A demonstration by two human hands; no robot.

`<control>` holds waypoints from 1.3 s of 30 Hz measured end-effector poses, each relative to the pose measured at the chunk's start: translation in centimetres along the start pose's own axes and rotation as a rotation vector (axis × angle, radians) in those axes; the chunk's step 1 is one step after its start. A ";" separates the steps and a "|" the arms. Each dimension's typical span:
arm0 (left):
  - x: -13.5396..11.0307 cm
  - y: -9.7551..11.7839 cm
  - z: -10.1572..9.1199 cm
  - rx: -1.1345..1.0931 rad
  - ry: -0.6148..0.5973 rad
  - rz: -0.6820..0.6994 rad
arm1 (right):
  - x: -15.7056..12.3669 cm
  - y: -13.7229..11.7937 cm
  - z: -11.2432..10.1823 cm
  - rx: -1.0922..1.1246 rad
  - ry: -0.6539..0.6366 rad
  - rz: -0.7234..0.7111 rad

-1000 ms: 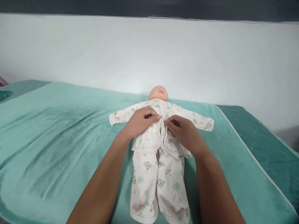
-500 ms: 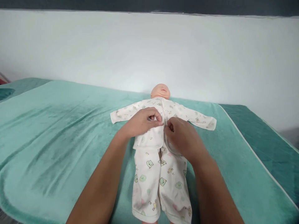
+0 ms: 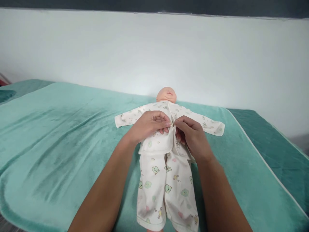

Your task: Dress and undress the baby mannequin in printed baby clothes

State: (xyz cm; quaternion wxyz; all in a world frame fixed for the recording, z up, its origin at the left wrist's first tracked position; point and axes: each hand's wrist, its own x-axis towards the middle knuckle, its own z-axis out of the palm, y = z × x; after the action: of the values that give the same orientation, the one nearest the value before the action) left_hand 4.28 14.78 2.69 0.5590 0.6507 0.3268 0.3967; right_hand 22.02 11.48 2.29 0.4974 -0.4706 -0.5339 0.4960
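Note:
A baby doll (image 3: 166,94) lies on its back, arms spread wide, in a white printed shirt (image 3: 154,145) and matching printed trousers (image 3: 154,190). At the chest, my left hand (image 3: 154,124) pinches one front edge of the shirt between thumb and fingers. Close beside it, my right hand (image 3: 191,133) pinches the opposite front edge. The fingertips of both hands nearly meet at the shirt's centre opening. Below them the two front panels hang slightly apart over the trousers. Any fastener between the fingertips is too small to make out.
A light green plush blanket (image 3: 60,138) with wrinkles on its left lies under the doll. Darker green cloth (image 3: 272,145) shows beyond its right edge. Behind the doll's head rises a white wall (image 3: 154,51) with a dark band along the top.
My right hand has moved up and turned, its thumb and finger now at the shirt edge. My left fingertips have shifted slightly right, and the lower right shirt panel shows more.

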 end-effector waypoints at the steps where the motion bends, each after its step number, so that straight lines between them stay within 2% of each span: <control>1: 0.0 0.0 0.0 -0.005 0.000 -0.004 | 0.0 0.0 0.0 0.001 -0.002 -0.006; 8: 0.0 -0.1 0.0 0.004 0.014 -0.002 | -0.1 0.0 0.1 -0.041 0.000 -0.022; 21: -0.2 0.3 -0.2 0.046 -0.060 -0.039 | 0.1 0.5 0.3 0.009 0.007 -0.027; 28: -0.4 0.7 0.2 0.156 -0.006 -0.107 | 0.0 0.3 0.5 -0.008 0.014 -0.027; 39: 0.0 -0.3 0.2 0.061 0.013 -0.081 | 0.0 0.2 0.4 -0.043 -0.007 0.000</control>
State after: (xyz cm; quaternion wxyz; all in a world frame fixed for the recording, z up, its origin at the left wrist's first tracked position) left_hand 4.47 14.78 2.38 0.5525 0.6510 0.3685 0.3677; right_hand 21.61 11.44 2.10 0.4855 -0.4793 -0.5461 0.4861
